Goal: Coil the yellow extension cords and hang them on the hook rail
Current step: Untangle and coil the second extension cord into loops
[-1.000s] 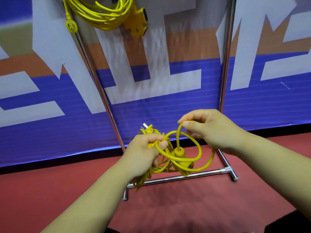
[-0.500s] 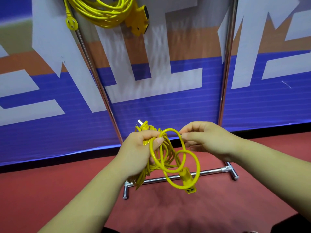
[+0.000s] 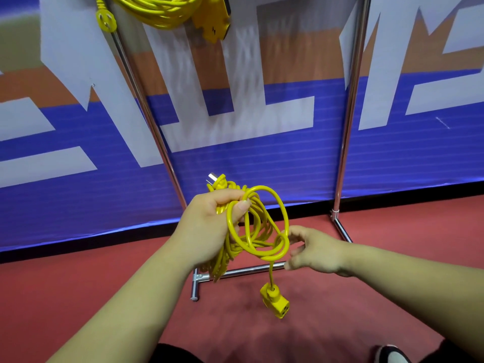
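Two changes: the right hand (image 3: 317, 251) sits lower, fingers half-spread against the yellow cord coil (image 3: 264, 255), grip unclear; its socket end (image 3: 275, 301) now dangles lower centre. The left hand (image 3: 207, 226) grips the coil.

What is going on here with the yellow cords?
A person is coiling a yellow extension cord. The left hand grips the bundle of loops, with the plug sticking out above it. The right hand has its fingertips at the lowest loop; whether it pinches it is unclear. The socket end hangs free below. A second cord hangs coiled high on the metal rack.
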A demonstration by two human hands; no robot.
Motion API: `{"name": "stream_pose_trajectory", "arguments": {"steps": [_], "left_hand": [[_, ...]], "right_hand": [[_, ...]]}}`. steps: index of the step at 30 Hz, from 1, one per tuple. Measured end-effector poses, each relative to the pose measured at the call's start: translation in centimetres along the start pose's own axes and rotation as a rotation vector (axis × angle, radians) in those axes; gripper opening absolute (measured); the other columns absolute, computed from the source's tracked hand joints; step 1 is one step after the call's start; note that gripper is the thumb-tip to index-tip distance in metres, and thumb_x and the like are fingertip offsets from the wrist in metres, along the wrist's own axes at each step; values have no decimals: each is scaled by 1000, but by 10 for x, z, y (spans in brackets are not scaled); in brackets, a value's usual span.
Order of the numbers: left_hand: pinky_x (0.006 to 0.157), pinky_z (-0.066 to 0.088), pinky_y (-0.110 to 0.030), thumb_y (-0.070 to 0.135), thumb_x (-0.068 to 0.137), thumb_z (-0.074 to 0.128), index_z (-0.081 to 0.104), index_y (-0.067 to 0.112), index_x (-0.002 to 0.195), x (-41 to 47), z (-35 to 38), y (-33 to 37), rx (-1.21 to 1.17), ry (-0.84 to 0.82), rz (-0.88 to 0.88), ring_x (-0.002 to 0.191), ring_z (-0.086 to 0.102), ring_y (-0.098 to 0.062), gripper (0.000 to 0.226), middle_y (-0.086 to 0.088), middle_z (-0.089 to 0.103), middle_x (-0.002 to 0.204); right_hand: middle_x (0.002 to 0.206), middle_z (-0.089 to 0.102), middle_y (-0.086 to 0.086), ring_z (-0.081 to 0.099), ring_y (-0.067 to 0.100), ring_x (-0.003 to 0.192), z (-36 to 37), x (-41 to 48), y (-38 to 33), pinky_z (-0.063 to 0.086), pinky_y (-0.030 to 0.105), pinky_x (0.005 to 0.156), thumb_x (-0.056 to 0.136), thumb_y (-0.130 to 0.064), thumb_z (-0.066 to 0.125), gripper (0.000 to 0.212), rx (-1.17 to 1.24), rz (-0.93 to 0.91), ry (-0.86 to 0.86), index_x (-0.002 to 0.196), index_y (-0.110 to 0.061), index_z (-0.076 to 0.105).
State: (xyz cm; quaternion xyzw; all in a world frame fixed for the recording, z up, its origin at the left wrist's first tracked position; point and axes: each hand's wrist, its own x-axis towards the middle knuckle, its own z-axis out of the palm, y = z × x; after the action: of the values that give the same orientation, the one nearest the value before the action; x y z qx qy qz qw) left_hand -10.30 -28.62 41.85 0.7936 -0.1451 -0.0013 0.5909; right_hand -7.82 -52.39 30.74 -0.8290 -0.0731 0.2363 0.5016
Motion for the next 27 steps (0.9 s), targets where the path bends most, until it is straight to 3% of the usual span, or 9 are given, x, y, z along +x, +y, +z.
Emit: {"name": "stream_pose_trajectory", "arguments": {"steps": [2, 4, 7, 10, 12, 16, 19, 22, 27], "left_hand": [[58, 45, -42, 27, 92, 69, 78, 24, 92, -2, -2, 1, -52, 30, -5, 55, 46, -23, 9, -9, 56, 71], [58, 44, -43, 19, 96, 66, 78, 24, 89, -4, -3, 3, -86, 55, -3, 55, 46, -24, 14, -10, 55, 72], [59, 44, -44, 16, 95, 65, 77, 21, 89, -5, -3, 5, -127, 81, -4, 54, 46, -24, 14, -10, 55, 72], [59, 44, -46, 20, 94, 68, 76, 18, 91, -6, -4, 6, -149, 103, 13, 52, 47, -24, 9, -8, 56, 70], [58, 46, -47, 24, 91, 69, 76, 20, 92, -6, -5, 8, -168, 117, 26, 52, 48, -24, 9, -7, 56, 70], [51, 46, -32, 23, 92, 70, 75, 18, 86, -10, -11, 11, -133, 116, 6, 51, 48, -21, 10, -6, 56, 69], [50, 44, -28, 17, 98, 62, 73, 15, 83, -12, -14, 6, -45, 76, -34, 52, 48, -20, 19, -6, 56, 68], [55, 43, -33, 21, 99, 63, 72, 25, 76, -11, -15, 1, 87, 32, -54, 52, 48, -20, 25, 1, 57, 59], [56, 44, -34, 24, 99, 63, 71, 28, 74, -7, -10, -4, 199, 16, -98, 52, 51, -18, 26, 4, 58, 60]], "right_hand": [[113, 64, 2, 59, 9, 72, 8, 0, 4, 53, 26, 67, 66, -15, 90, 48, 21, 30, 75, 104, -18, 61], [98, 65, 0, 55, 2, 63, 17, 0, 8, 45, 16, 58, 70, -13, 88, 37, 32, 61, 34, 97, -16, 64], [78, 61, -5, 52, -4, 54, 31, -1, 10, 42, 14, 58, 77, -15, 84, 25, 30, 61, -105, 95, -24, 70], [76, 68, 1, 53, 4, 58, 39, 1, 8, 43, 16, 57, 83, -17, 80, 11, 59, 42, -92, 77, -24, 74], [67, 69, -1, 54, 4, 55, 38, 4, 7, 44, 15, 55, 87, -21, 77, 24, 42, 42, -48, 64, -18, 70], [61, 61, -1, 49, 9, 57, 23, 4, -9, 40, 21, 56, 89, -29, 73, 35, 7, -16, 72, 73, 1, 68], [77, 75, 6, 64, 6, 68, 5, -1, -32, 48, 21, 63, 93, -25, 69, 29, 97, -78, 98, 86, 3, 72], [87, 76, 14, 70, 19, 83, -14, -7, -48, 56, 37, 83, 93, -22, 67, 27, 209, -93, 98, 97, 4, 73], [97, 74, 19, 71, 23, 95, -41, -25, -70, 53, 40, 100, 95, -11, 62, 20, 433, -77, 73, 107, 3, 70]]}}
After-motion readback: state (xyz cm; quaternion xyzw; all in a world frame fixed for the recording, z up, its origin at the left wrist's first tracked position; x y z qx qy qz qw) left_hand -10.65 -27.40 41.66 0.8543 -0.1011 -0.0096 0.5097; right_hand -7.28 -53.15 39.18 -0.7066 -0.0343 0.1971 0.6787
